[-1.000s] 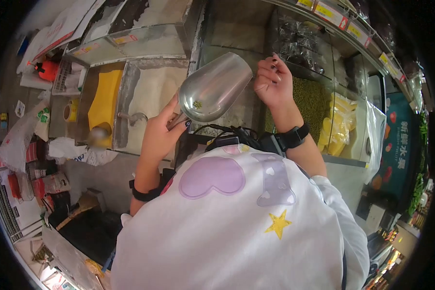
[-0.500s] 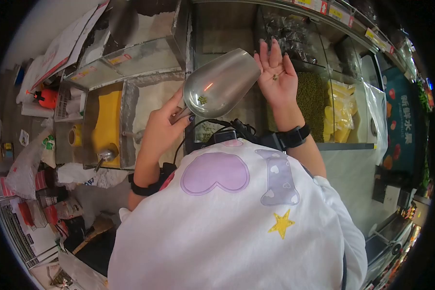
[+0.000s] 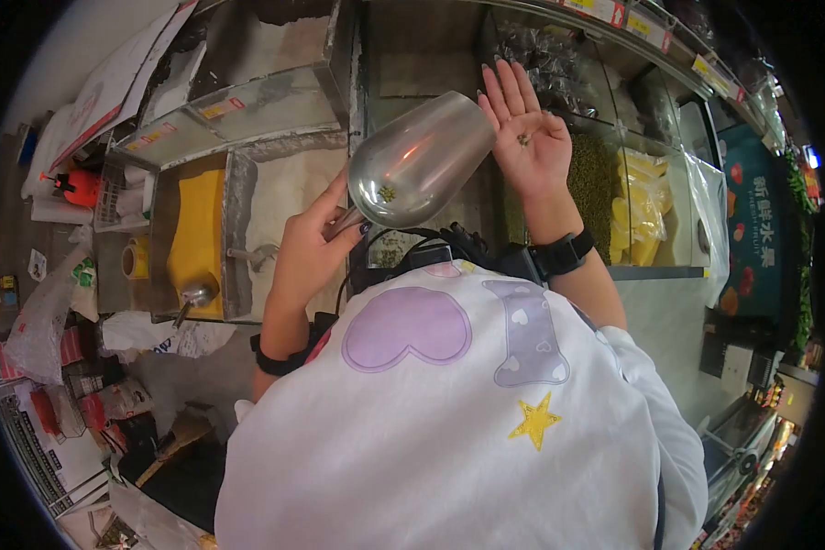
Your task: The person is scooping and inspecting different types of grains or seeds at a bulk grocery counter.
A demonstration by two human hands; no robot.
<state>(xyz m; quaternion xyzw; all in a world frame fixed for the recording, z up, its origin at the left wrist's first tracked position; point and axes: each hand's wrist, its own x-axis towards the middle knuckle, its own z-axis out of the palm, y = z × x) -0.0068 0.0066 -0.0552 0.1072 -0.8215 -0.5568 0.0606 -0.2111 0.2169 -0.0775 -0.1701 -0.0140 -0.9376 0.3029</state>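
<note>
The fingers of the left hand (image 3: 310,252) were clamped on the handle of the metal scoop (image 3: 417,165), which extended from them toward the right hand (image 3: 533,156). A small cluster of green grains (image 3: 387,193) lay inside the scoop, near the handle end. The right hand was open, palm up, its fingers extended and slightly apart, with a few grains (image 3: 523,140) on the palm below them. The scoop's lip was just beside this hand; contact could not be determined. White powder (image 3: 293,188) lay left of the left fingers; green beans (image 3: 588,183) lay right of the right fingers.
</note>
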